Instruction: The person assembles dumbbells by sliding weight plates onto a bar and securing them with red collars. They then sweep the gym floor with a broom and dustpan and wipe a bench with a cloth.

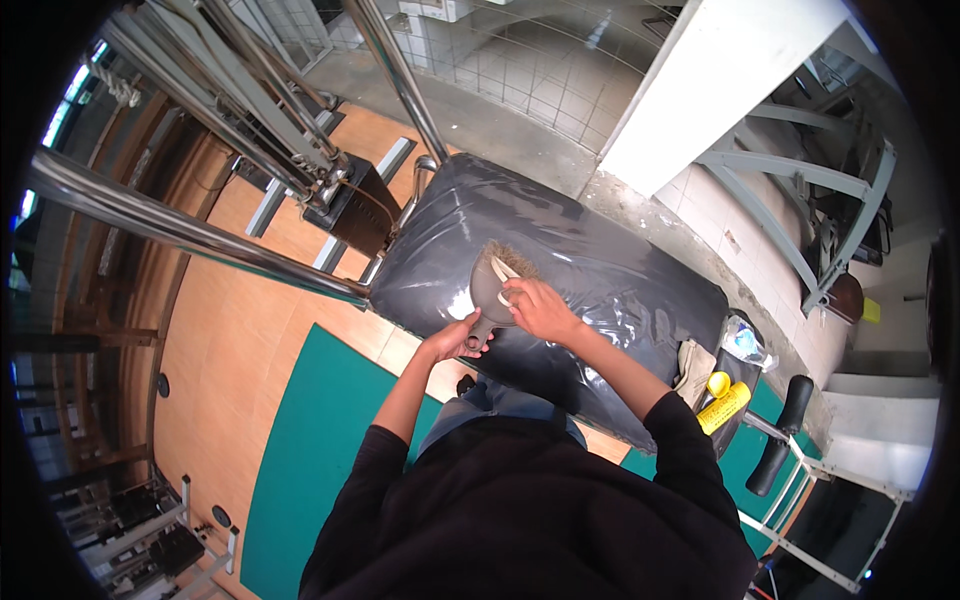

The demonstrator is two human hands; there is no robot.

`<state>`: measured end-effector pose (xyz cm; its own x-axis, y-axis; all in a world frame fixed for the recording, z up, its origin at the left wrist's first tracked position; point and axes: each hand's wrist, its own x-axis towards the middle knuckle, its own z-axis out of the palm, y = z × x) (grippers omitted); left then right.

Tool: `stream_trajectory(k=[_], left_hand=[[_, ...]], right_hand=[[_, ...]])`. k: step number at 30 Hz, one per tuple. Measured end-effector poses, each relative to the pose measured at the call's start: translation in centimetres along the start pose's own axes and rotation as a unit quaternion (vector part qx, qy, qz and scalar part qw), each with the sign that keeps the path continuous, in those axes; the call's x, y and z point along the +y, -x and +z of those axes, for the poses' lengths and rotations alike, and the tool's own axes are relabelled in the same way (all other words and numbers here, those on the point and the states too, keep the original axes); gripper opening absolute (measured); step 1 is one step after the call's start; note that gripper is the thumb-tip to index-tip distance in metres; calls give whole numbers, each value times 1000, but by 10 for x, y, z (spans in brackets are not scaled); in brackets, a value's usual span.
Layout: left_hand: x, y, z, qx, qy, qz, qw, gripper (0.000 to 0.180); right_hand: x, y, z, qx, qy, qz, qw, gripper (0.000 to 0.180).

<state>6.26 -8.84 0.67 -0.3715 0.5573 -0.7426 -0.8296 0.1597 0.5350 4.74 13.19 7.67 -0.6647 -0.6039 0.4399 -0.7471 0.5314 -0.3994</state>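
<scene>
My left hand (pixel 456 338) grips the handle of a grey dustpan (pixel 490 290) that rests on a black padded bench (pixel 600 280) wrapped in clear plastic. My right hand (pixel 540 308) holds a small brush with tan bristles (pixel 510 262) right at the dustpan's mouth. Both forearms in black sleeves reach forward from the lower edge over the bench's near side.
Chrome bars (pixel 180 232) and a weight stack frame (pixel 300 130) stand at the left. A yellow spray bottle (pixel 724 405), a cloth (pixel 692 368) and a plastic bottle (pixel 745 342) lie at the bench's right end. A green mat (pixel 300 450) covers the tan floor. A white pillar (pixel 720 80) rises behind.
</scene>
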Motion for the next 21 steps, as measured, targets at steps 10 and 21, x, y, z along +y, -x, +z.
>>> stream_trajectory(k=[10, 21], left_hand=[[-10, -21, 26, 92, -194, 32, 976, 59], [-6, 0, 9, 182, -182, 83, 963, 41]], right_hand=[[14, 45, -28, 121, -55, 391, 911, 23], [132, 186, -173, 196, 239, 532, 788, 28]])
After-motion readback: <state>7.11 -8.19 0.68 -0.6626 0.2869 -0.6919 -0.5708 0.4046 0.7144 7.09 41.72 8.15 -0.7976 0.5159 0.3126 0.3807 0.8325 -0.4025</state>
